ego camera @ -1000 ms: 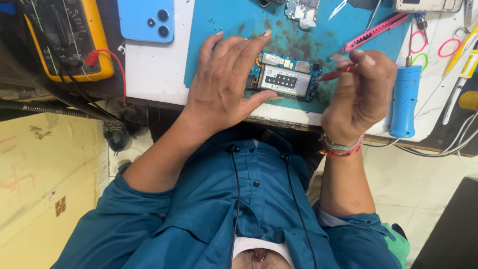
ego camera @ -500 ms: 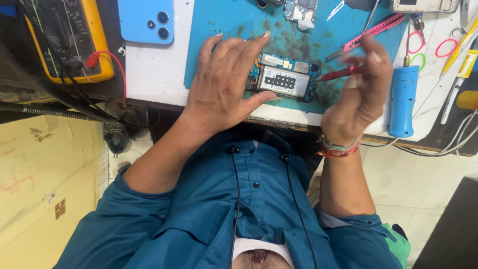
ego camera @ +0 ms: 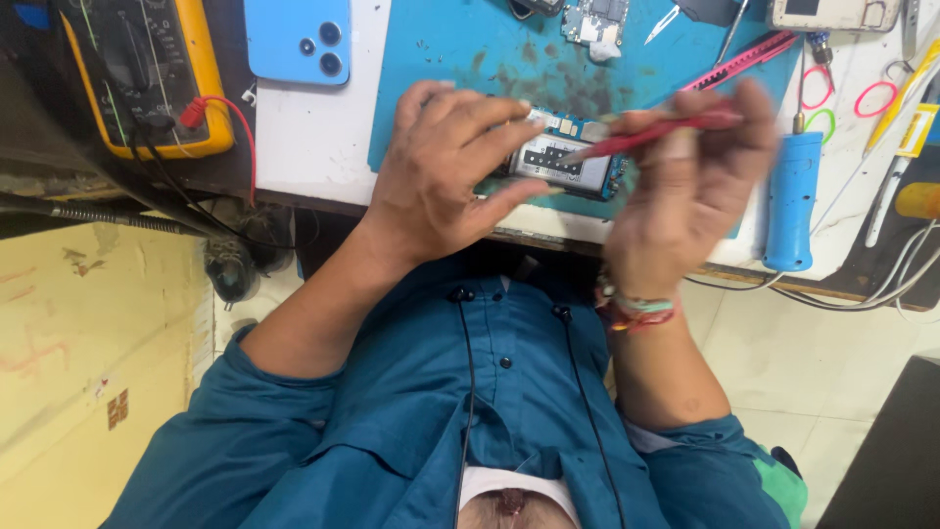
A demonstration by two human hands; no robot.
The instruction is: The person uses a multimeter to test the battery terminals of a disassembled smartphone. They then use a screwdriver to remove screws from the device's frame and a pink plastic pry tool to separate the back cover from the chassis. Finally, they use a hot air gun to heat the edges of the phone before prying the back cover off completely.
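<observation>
Seen from above, a person in a teal shirt works at a bench. The left hand (ego camera: 446, 171) lies curled over a small circuit board (ego camera: 566, 162), fingers and thumb pinching its left end and pressing it to the teal mat (ego camera: 441, 59) near the bench's front edge. The right hand (ego camera: 690, 186), blurred, has its fingers closed around a red tool (ego camera: 651, 135), whose pale tip sits over the board's middle.

To do this well, the board should be held flat and still, the right wrist braced, and the tip brought down lightly on the exact spot; a slip could scratch nearby parts.

At far left sits a yellow-cased meter (ego camera: 147, 73) with a red lead. Beside it lies a blue phone (ego camera: 297, 39), face down. Right of the mat stands a blue cylinder (ego camera: 791, 201). Pink and green rings (ego camera: 821, 103) lie beyond it, with a yellow label strip (ego camera: 918, 127) at the far right.
</observation>
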